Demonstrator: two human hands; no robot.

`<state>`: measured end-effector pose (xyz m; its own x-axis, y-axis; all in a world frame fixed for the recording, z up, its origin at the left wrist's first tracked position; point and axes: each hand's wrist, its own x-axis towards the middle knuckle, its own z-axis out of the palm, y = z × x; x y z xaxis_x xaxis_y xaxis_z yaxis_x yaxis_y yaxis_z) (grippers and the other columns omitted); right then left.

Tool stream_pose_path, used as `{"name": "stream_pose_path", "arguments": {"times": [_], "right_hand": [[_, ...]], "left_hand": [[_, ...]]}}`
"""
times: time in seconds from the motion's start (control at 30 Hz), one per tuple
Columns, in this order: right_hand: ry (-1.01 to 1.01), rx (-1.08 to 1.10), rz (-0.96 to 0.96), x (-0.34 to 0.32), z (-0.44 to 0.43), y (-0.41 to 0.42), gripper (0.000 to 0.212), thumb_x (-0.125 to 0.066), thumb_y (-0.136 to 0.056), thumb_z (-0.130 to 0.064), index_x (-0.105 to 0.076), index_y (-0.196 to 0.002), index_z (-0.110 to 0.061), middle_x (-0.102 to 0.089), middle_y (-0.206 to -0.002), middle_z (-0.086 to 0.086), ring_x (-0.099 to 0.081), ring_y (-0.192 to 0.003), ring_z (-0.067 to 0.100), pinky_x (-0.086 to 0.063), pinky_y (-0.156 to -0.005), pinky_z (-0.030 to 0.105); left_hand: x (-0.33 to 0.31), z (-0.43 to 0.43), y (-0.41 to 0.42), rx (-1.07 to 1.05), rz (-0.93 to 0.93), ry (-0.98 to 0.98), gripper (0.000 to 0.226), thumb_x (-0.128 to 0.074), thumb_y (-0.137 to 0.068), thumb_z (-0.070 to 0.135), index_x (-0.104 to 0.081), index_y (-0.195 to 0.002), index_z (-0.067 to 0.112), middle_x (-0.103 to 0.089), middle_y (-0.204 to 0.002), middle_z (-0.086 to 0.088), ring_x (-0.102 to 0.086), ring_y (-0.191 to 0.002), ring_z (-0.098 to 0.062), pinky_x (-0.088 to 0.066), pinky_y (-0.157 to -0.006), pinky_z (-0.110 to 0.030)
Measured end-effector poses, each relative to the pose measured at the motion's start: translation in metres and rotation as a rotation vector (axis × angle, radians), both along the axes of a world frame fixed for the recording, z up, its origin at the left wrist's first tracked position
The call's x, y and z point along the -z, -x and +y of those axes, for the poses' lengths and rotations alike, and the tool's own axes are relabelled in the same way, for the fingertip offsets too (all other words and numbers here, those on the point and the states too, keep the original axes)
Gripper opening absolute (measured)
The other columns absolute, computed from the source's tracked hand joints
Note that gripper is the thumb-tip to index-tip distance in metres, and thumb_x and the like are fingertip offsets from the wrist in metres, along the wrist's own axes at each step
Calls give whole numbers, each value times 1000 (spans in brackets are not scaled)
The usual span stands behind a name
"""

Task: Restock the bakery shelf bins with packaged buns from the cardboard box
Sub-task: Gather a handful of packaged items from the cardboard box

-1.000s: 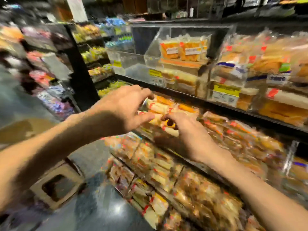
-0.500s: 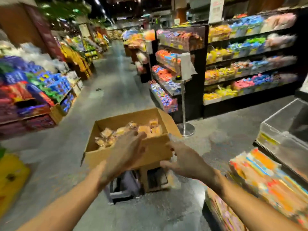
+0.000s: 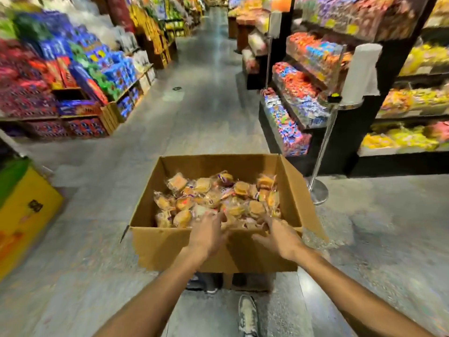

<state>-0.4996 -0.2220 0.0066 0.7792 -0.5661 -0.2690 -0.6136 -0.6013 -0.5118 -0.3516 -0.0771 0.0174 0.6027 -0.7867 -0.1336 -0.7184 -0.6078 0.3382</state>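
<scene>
2 hands (image 3: 206, 235) (image 3: 279, 237) over packaged buns (image 3: 213, 193) in cardboard box (image 3: 167, 246), labels blurred.

Grey speckled floor (image 3: 206, 105) runs down the aisle, well ahead of the left hand (image 3: 206, 237). Blue and red boxes (image 3: 80, 76) are stacked far off to its left, with a yellow box (image 3: 26, 215) nearer on that side. Up and right of the right hand (image 3: 279, 237) there's a chrome stand (image 3: 324, 144) topped with a white roll (image 3: 362, 71), and blurry sweets shelves (image 3: 298, 93) just behind it. A pale sneaker (image 3: 247, 314) shows below both hands.

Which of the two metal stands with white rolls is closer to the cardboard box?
The stand whose round base sits beside the cardboard box; the other stand is farther up the aisle.
</scene>
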Motion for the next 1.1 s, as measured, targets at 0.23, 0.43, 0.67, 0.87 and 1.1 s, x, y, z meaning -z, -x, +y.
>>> {"name": "stream_pose_path", "arguments": {"times": [0.23, 0.43, 0.67, 0.87, 1.1], "right_hand": [[-83, -82, 161, 79, -92, -120, 67, -54, -96, -49, -32, -151, -18, -40, -151, 10, -40, -137, 29, -36, -111, 43], [167, -432, 346, 147, -125, -193, 78, -65, -89, -47, -24, -153, -31, -3, -165, 10, 4, -152, 36, -6, -120, 59], [223, -658, 496, 201, -124, -242, 109, -67, -77, -66, 2, -156, -38, 38, -152, 15, 33, -139, 48, 11, -107, 78], [286, -708, 593, 233, -120, -254, 113, -67, -76, -68, 7, -156, -37, 38, -152, 22, 28, -140, 54, 18, -96, 80], [293, -787, 596, 243, -134, -275, 99, -69, -78, -63, -17, -156, -33, 1, -163, 18, 1, -148, 46, 5, -108, 76]], "left_hand": [[80, -72, -109, -294, 338, -194, 44, -68, -90, 41, -56, -128, 22, -64, -125, -5, -60, -113, -24, -49, -98, -39], [143, -108, -157, -387, 488, -323, 54, -67, -91, 38, -47, -138, 22, -52, -137, -8, -56, -119, -28, -47, -101, -41], [196, -118, -180, -432, 434, -394, 78, -63, -95, 34, -16, -155, 17, -15, -160, -17, -16, -149, -34, -20, -119, -40], [225, -117, -196, -495, 472, -387, 88, -62, -95, 39, -6, -155, 8, -14, -162, -14, -10, -151, -29, -12, -122, -38], [244, -115, -206, -506, 513, -426, 89, -68, -84, 57, -26, -151, 16, -27, -157, -11, -25, -145, -29, -25, -120, -42]]}}
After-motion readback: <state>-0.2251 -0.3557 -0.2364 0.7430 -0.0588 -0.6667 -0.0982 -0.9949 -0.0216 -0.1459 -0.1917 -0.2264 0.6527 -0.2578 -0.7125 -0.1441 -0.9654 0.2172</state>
